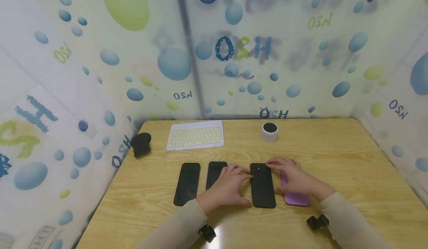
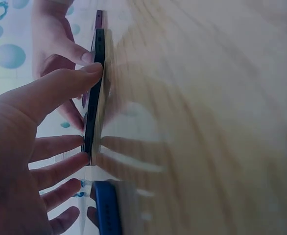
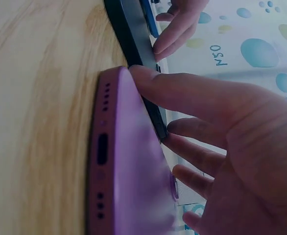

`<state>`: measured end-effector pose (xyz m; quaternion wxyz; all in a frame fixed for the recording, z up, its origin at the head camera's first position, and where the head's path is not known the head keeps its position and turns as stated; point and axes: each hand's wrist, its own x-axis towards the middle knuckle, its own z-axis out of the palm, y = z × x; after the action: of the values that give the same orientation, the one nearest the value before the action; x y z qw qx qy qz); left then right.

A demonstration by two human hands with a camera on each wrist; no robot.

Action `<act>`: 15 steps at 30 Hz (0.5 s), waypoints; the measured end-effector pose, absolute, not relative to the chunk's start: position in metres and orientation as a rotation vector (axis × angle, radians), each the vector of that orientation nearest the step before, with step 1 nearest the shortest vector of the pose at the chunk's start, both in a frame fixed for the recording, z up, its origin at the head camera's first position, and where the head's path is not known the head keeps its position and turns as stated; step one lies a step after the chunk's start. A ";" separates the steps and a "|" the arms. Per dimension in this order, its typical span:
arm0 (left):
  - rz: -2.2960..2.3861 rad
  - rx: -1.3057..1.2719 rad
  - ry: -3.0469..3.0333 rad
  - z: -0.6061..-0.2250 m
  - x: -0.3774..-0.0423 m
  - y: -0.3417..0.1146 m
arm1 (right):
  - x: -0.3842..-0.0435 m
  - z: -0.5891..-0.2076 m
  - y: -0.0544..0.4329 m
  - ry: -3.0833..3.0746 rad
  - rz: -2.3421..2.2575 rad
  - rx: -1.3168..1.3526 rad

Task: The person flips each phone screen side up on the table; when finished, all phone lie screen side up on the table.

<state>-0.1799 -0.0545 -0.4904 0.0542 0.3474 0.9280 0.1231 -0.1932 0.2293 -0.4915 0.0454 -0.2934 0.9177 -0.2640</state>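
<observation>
Skew seems the likeliest fault. The black phone (image 1: 262, 187) lies on the surface (image 1: 347, 163) between the left hand (image 1: 229, 186) and the right hand (image 1: 294, 176), each with fingers and thumb spread along one long edge. Neither hand is clenched or wrapped round it; they touch its edges from both sides. A harder push from one could turn it out of line or slide it sideways.

The purple phone (image 1: 295, 200) is probably more exposed: it lies just to the right, partly beneath the right hand, whose thumb is by its near corner. Whether they touch, I cannot tell. Any sweep or drop of that palm might knock it askew. On the other side, the left hand hides part of the second phone (image 1: 214, 171), so drawing back carelessly might brush it; the leftmost phone (image 1: 187, 184) looks safer.
</observation>
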 end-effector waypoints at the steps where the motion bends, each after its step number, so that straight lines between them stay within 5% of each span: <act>1: 0.368 1.054 2.824 -0.490 -0.180 -0.054 | -0.194 -0.492 0.229 2.804 -0.807 -0.894; 15: 0.292 1.042 2.856 -0.488 -0.180 -0.050 | -0.192 -0.496 0.227 2.829 -0.877 -0.864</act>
<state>-0.1796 -0.0497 -0.4875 0.0436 0.3408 0.9342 0.0955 -0.1919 0.2272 -0.4962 0.0282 -0.2798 0.9166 -0.2841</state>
